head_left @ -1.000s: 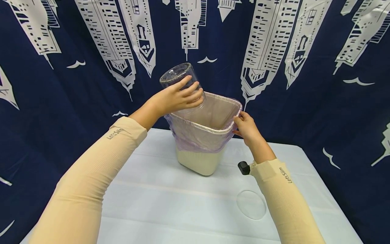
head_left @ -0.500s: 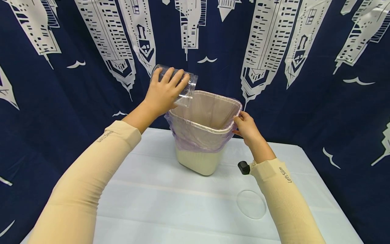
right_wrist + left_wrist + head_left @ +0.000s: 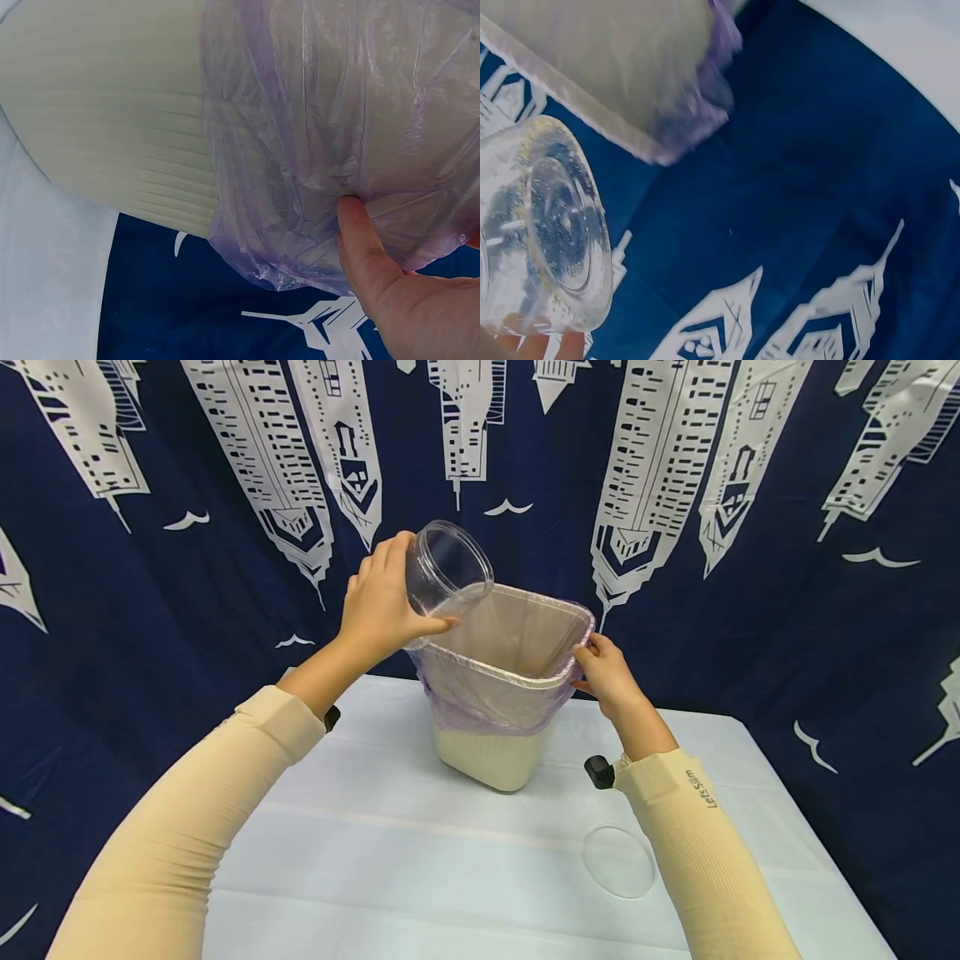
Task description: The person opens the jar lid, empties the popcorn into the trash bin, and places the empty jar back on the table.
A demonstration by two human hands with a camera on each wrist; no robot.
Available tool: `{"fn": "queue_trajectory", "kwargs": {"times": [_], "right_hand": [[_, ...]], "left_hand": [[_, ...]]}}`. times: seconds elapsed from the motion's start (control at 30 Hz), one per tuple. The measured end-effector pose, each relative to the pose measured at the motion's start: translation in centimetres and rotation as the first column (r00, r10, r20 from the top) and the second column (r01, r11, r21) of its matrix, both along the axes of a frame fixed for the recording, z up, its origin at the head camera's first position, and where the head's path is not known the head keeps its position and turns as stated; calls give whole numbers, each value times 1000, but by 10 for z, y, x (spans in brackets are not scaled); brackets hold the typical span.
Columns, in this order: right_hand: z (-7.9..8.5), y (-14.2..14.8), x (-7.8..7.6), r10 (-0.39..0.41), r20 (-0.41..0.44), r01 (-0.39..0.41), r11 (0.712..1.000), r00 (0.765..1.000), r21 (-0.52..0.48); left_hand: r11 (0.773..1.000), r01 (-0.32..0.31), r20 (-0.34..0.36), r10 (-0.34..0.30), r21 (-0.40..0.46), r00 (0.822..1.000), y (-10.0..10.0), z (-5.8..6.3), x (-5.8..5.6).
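Observation:
My left hand [image 3: 378, 602] grips a clear plastic jar [image 3: 431, 578] above the left rim of a cream trash can [image 3: 491, 756]. The jar is tilted, its open mouth turned right toward the can. In the left wrist view, yellowish crumbs cling around the base of the jar [image 3: 566, 225]. A thin purple trash bag [image 3: 480, 706] lines the can and folds down over its rim. My right hand [image 3: 611, 677] holds the can's right rim through the bag. The right wrist view shows one digit of that hand [image 3: 412, 300] pressed against the bag [image 3: 300, 150].
A clear round lid or ring [image 3: 618, 862] lies on the white-covered table [image 3: 420, 860], left of my right forearm. Behind the table hangs a navy cloth [image 3: 540, 552] printed with white buildings. A small black camera [image 3: 600, 772] sits at my right wrist.
My left hand has turned the jar over: its base faced up one second ago, and now its mouth faces right and upward. My right hand and the trash can stay put.

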State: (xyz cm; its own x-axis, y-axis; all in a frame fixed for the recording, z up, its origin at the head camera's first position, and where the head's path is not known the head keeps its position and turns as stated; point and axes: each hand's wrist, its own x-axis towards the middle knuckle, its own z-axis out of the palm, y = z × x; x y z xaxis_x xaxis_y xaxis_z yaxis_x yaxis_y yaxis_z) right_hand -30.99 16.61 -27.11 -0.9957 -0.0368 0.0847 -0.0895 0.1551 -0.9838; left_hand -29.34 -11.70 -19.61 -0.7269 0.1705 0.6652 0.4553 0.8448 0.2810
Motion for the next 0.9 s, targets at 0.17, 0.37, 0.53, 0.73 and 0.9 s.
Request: {"fn": "queue_trajectory", "kwargs": {"times": [0.17,0.37,0.53,0.73,0.9], "right_hand": [[0,0,0,-4,2,4,1000,1000,2],[1,0,0,-7,4,7,1000,1000,0],[0,0,0,-12,3,12,1000,1000,1],[0,0,0,-7,0,7,1000,1000,-3],[1,1,1,-8,-1,8,1000,1000,7]], "left_hand": [[982,99,-14,-98,159,995,6,-15,14],[916,275,-55,-271,293,961,20,-37,33],[839,418,-101,-410,349,907,33,-55,50],[767,509,-95,-516,391,851,42,-75,68],[732,528,-39,-570,429,821,48,-98,79]]}}
